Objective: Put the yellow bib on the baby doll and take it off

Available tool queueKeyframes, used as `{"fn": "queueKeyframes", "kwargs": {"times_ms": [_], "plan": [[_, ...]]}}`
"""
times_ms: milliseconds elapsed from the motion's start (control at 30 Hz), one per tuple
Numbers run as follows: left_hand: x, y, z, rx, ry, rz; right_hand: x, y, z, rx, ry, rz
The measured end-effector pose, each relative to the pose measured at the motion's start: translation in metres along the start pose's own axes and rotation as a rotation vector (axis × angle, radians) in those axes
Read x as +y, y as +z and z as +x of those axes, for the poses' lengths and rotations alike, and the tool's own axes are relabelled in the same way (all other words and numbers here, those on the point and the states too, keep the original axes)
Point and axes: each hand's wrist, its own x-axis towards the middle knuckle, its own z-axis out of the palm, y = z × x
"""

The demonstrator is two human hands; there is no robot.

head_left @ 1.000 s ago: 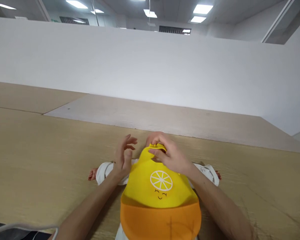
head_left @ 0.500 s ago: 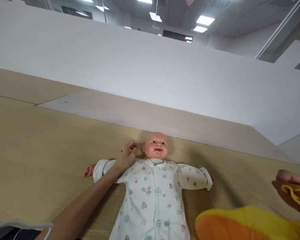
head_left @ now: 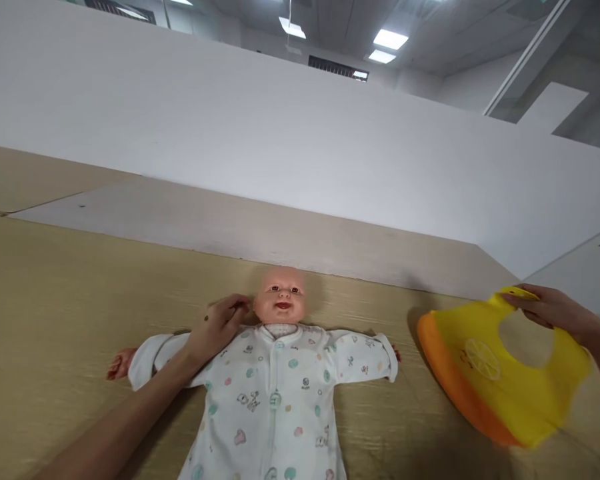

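A baby doll in a white patterned sleepsuit lies on its back with both arms spread. Its bare head faces up. At the doll's shoulder, close beside the head, my left hand rests with loosely curled fingers and a gap at the thumb; nothing shows in it. Over to the right, my right hand grips one neck strap of a yellow baby bib. The bib hangs tilted above the table, with a lemon-slice print and an orange pocket along its lower edge. Its far strap end is blurred.
The doll lies on a yellowish table surface. Behind it runs a pale strip along the foot of a white partition. Glass above the partition shows ceiling lights.
My right hand has swung the bib up and into fuller view, turning its printed front toward me. The view has shifted right, while my left hand stays by the doll's head.
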Motion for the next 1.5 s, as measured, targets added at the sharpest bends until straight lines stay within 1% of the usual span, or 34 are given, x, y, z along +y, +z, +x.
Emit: {"fn": "queueKeyframes", "kwargs": {"times_ms": [33,67,100,167,233,300,367,433,533,667,733,767,800,867,900,967,1000,1033,1067,1133,1200,1267,1333,1433,1467,1500], "plan": [[-0.001,0.001,0.0,0.003,0.012,0.029,-0.005,0.006,0.01,-0.098,0.061,0.05],[-0.002,0.001,-0.001,0.011,0.028,0.059,-0.011,0.013,0.019,-0.151,0.086,0.058],[-0.002,0.002,-0.001,0.022,0.048,0.088,-0.018,0.02,0.028,-0.149,0.078,0.024],[-0.002,0.002,-0.001,0.045,0.092,0.138,-0.03,0.037,0.044,-0.124,-0.012,-0.106],[-0.001,0.002,-0.001,0.061,0.117,0.17,-0.039,0.051,0.056,-0.09,-0.099,-0.225],[0.0,0.002,-0.001,0.067,0.121,0.19,-0.044,0.063,0.064,-0.033,-0.138,-0.325],[0.001,0.001,0.0,0.071,0.115,0.202,-0.048,0.072,0.067,0.033,-0.122,-0.414],[0.0,0.001,0.0,0.073,0.114,0.204,-0.05,0.078,0.066,0.086,-0.067,-0.468],[-0.003,0.002,0.0,0.078,0.126,0.196,-0.047,0.085,0.065,0.181,0.015,-0.469],[-0.006,0.002,0.001,0.1,0.131,0.193,-0.042,0.086,0.067,0.299,0.028,-0.457],[-0.006,0.002,0.001,0.1,0.12,0.193,-0.047,0.085,0.066,0.326,0.05,-0.416],[-0.006,0.002,0.001,0.097,0.115,0.191,-0.053,0.085,0.064,0.335,0.068,-0.384],[-0.005,0.002,0.001,0.094,0.113,0.188,-0.062,0.087,0.059,0.339,0.069,-0.357],[-0.005,0.002,0.0,0.091,0.119,0.181,-0.089,0.099,0.041,0.329,0.002,-0.339],[-0.005,0.002,0.0,0.091,0.124,0.181,-0.106,0.108,0.027,0.298,-0.131,-0.348],[-0.005,0.002,0.0,0.084,0.135,0.184,-0.142,0.132,-0.008,0.195,-0.445,-0.318],[-0.005,0.002,-0.001,0.079,0.139,0.187,-0.16,0.146,-0.028,0.131,-0.562,-0.283],[-0.005,0.002,-0.001,0.075,0.142,0.188,-0.176,0.159,-0.048,0.058,-0.644,-0.236],[-0.005,0.002,-0.001,0.071,0.145,0.189,-0.189,0.172,-0.068,-0.024,-0.692,-0.185],[-0.005,0.002,-0.002,0.068,0.152,0.191,-0.209,0.192,-0.104,-0.155,-0.737,-0.105],[-0.004,0.002,-0.003,0.066,0.157,0.187,-0.218,0.204,-0.131,-0.217,-0.788,-0.099],[-0.002,0.002,-0.004,0.062,0.162,0.176,-0.222,0.208,-0.15,-0.236,-0.854,-0.123],[0.002,0.001,-0.005,0.076,0.16,0.156,-0.225,0.203,-0.164,-0.232,-0.912,-0.141],[0.013,-0.007,-0.005,0.09,0.126,0.093,-0.227,0.18,-0.178,-0.238,-0.95,-0.112],[0.017,-0.013,-0.004,0.061,0.101,0.057,-0.228,0.17,-0.182,-0.272,-0.952,-0.085],[0.02,-0.021,-0.004,0.002,0.069,0.013,-0.228,0.16,-0.186,-0.334,-0.953,-0.059]]}}
